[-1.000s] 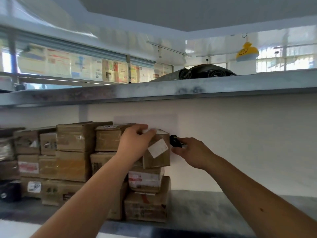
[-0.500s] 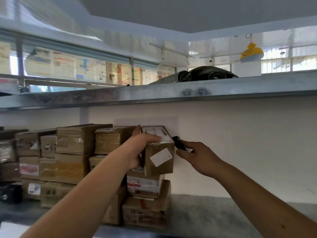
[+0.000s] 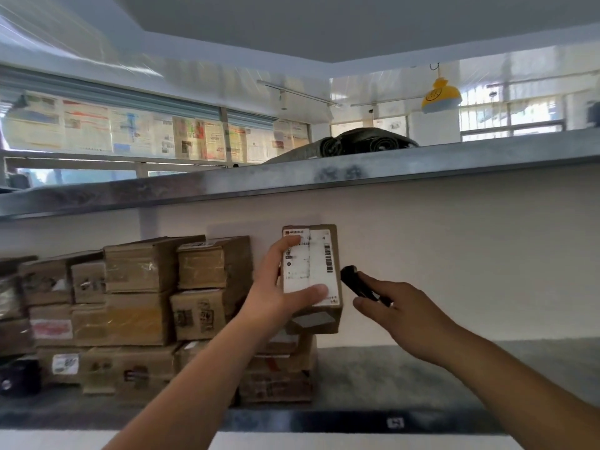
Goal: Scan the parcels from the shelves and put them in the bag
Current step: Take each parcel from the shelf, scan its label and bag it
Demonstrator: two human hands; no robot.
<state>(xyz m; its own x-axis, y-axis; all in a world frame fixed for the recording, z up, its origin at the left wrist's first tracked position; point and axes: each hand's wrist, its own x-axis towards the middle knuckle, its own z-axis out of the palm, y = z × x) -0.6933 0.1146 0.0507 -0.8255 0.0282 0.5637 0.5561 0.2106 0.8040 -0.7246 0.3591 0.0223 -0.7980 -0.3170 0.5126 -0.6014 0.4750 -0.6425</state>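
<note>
While the stacked cartons [image 3: 139,306] sit packed along the left of the shelf [image 3: 406,378], the left hand [image 3: 276,295] grips one parcel [image 3: 313,277] clear of the pile, thumb and fingers curled round its edges, tipping the white label [image 3: 310,266] toward the camera, likely so its barcode can be read. Just right, the right hand [image 3: 399,308] closes on a black scanner [image 3: 355,282] aimed at that label.

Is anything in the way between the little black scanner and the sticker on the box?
Nothing visible is. The left hand holds the box with its label facing the camera, and the scanner in the right hand sits just beside the box's right edge, with only open air between them.
</note>
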